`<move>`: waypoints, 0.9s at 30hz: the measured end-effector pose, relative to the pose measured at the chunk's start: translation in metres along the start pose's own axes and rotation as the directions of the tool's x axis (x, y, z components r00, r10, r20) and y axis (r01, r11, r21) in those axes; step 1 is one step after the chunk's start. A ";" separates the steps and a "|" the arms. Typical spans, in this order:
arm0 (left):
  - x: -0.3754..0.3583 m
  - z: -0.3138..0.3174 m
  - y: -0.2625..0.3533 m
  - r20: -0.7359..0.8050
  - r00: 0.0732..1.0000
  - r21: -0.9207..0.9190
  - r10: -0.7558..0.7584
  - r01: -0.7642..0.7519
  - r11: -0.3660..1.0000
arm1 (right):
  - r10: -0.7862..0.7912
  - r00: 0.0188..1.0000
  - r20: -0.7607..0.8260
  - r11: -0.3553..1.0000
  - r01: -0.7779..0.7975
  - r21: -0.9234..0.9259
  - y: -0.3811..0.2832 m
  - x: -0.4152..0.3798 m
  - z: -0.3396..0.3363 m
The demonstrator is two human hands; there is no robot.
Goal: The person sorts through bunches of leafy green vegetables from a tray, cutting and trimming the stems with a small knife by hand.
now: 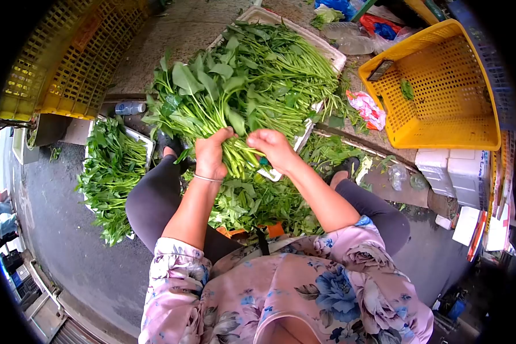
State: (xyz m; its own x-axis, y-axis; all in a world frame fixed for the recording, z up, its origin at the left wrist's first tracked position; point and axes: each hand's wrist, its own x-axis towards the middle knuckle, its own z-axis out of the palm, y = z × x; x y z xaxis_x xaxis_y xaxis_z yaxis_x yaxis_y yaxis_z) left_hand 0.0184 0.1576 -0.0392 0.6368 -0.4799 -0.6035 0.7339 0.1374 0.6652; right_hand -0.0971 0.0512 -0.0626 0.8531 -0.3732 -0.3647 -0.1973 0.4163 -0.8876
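My left hand (pixel 211 153) is wrapped round a bunch of water spinach (pixel 203 106), its leaves pointing away from me and its cut stems toward me. Beside it, my right hand (pixel 271 150) is closed in a pinch at the right edge of the stems; whatever lies between its fingertips is too small to make out. Behind the bunch, a big heap of water spinach (pixel 292 63) fills a white foam tray (pixel 335 56). Loose leaves and stems (pixel 258 200) lie between my legs, below my hands.
On the left, more greens (pixel 114 178) fill a second white tray (pixel 149 146), near a plastic bottle (pixel 130 108). Yellow crates (pixel 92 63) stand at the upper left. At right, a yellow crate (pixel 441 86) sits above white foam boxes (pixel 453 175), with a pink plastic bag (pixel 366 109) beside it.
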 end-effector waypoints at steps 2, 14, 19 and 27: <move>0.001 -0.002 -0.002 0.048 0.995 -0.032 0.089 -0.088 0.996 | 0.146 0.985 0.087 0.943 -0.112 -0.312 0.000 -0.021 -0.021; -0.006 0.006 0.020 0.091 0.993 -0.109 -0.077 0.087 0.990 | -0.566 0.805 -0.180 0.126 -0.131 -0.983 -0.059 0.110 -0.111; -0.002 -0.008 0.039 0.132 0.991 -0.240 0.010 0.022 0.971 | -0.422 0.878 -0.225 0.123 -0.190 -0.974 -0.073 0.125 -0.117; 0.005 -0.032 0.046 -0.007 0.980 -0.294 0.199 -0.192 0.936 | -0.396 0.781 -0.483 0.734 -0.047 -0.677 -0.086 0.062 -0.110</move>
State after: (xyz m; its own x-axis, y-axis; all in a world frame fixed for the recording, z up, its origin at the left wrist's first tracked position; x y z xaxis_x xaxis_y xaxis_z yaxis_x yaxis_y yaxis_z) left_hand 0.0623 0.1892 -0.0255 0.7718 -0.4365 -0.4624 0.6342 0.4756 0.6096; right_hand -0.0808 -0.0993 -0.0396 0.5108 -0.8569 -0.0696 -0.5121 -0.2382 -0.8253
